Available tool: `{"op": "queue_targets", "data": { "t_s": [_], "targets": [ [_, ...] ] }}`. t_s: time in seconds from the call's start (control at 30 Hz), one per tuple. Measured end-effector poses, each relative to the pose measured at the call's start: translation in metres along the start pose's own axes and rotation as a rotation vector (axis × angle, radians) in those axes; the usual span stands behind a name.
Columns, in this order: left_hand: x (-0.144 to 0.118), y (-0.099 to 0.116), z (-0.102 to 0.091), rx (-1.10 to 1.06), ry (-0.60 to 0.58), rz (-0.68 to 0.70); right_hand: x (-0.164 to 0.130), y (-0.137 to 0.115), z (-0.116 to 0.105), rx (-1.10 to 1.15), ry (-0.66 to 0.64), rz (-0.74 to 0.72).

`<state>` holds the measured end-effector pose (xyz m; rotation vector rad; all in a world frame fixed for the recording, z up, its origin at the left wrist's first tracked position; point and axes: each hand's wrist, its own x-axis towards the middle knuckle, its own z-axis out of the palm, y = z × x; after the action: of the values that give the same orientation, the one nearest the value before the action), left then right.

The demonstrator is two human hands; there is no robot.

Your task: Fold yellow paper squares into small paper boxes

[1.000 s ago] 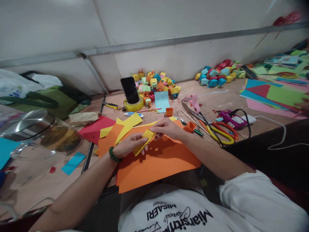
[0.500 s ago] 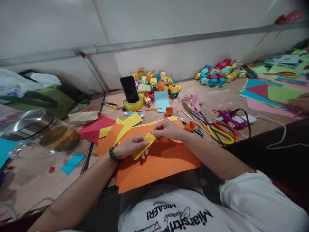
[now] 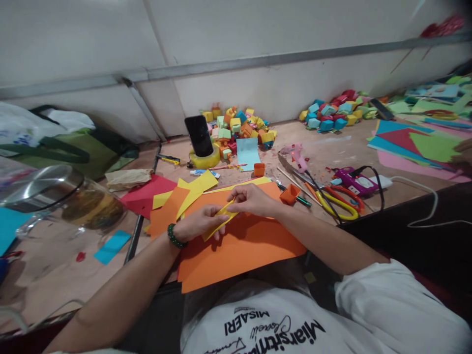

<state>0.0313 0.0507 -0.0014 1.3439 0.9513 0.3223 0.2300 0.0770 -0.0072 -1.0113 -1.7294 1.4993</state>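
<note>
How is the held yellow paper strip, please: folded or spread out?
Folded: the yellow paper strip shows a crease, its faces set at an angle.

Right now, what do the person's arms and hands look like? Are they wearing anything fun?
Both hands are bare, with no gloves. Next to the left hand, the wrist wears a beaded bracelet of dark green, shiny round beads. The right hand has no bracelet showing at its wrist. On the right arm is a loose white sleeve.
</note>
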Motion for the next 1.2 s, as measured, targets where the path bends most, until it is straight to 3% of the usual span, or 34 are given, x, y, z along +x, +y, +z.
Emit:
{"op": "queue_targets", "data": {
  "t_s": [0.7,0.8,0.97,1.2],
  "targets": [
    [-0.001,0.002,0.000,0.007,-0.013,-0.053,0.001,0.004,-0.002,-0.036,-0.072,-0.032],
    [-0.001,0.002,0.002,0.188,0.051,0.002,0.002,0.005,-0.004,-0.057,-0.058,-0.031],
    [0.003,-0.002,0.005,0.849,0.410,0.240,0.009,0.016,-0.010,-0.146,0.018,0.067],
    [0.010,-0.015,0.009,1.227,0.425,0.357,0.009,0.015,-0.013,-0.672,0.022,0.058]
  ]
}}
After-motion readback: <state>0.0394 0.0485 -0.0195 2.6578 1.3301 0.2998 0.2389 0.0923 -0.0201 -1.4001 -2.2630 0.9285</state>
